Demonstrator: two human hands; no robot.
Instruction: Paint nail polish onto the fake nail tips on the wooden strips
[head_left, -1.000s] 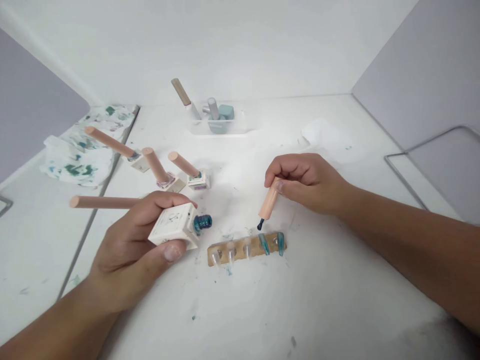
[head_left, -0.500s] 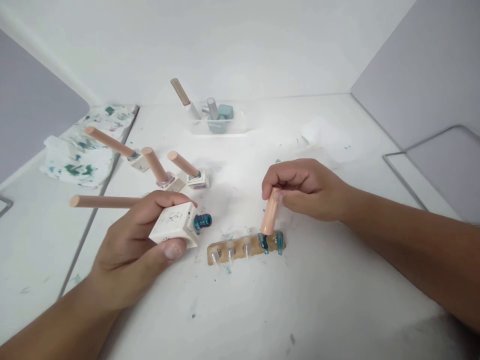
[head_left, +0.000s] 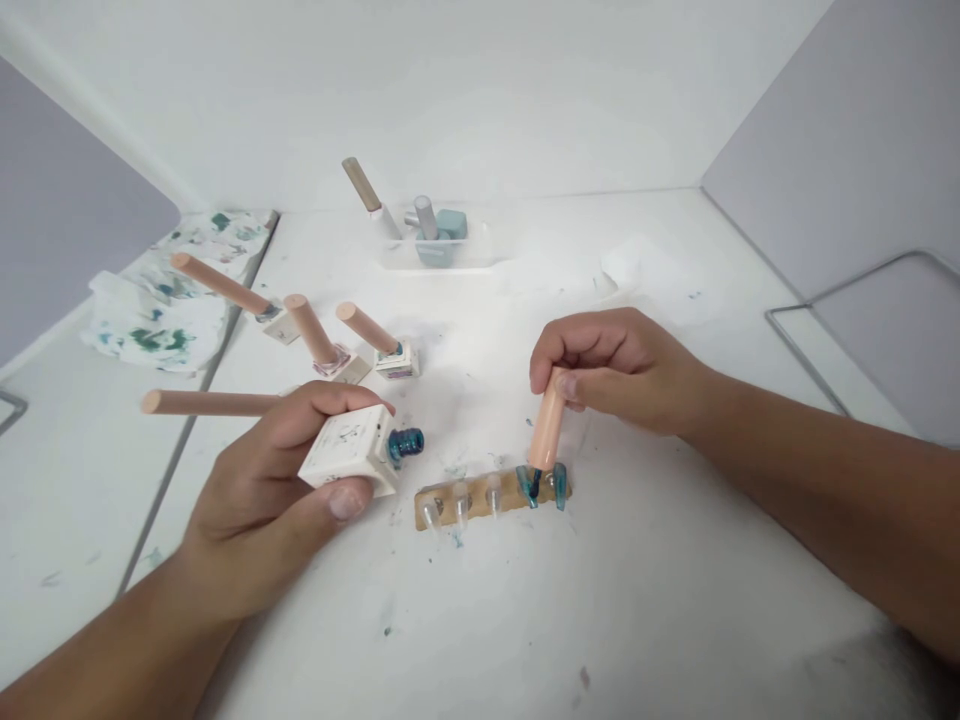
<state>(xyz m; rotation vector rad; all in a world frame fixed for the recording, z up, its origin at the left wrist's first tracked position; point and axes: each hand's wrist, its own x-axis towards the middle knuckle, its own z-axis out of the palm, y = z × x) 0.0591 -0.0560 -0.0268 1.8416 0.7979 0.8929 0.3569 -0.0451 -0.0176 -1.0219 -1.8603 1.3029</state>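
My left hand (head_left: 274,490) grips a square white nail polish bottle (head_left: 347,452), tilted on its side with its open teal neck (head_left: 406,443) pointing right. My right hand (head_left: 611,368) pinches a peach brush cap (head_left: 547,432) held nearly upright. Its dark brush tip touches a teal-painted false nail (head_left: 529,487) on a small wooden strip (head_left: 480,499). The strip lies on the white table (head_left: 600,600) and carries several false nails: two at the right end are teal, those on the left are clear.
Three capped polish bottles with long peach caps (head_left: 315,335) stand left of centre, and a loose peach cap (head_left: 206,403) lies behind my left hand. A clear tray (head_left: 439,245) with bottles sits at the back. A stained tissue (head_left: 161,300) lies far left, a wire frame (head_left: 847,300) right.
My right hand brought the brush down and to the right, from above the strip onto the teal nail. The left hand and bottle stayed still.
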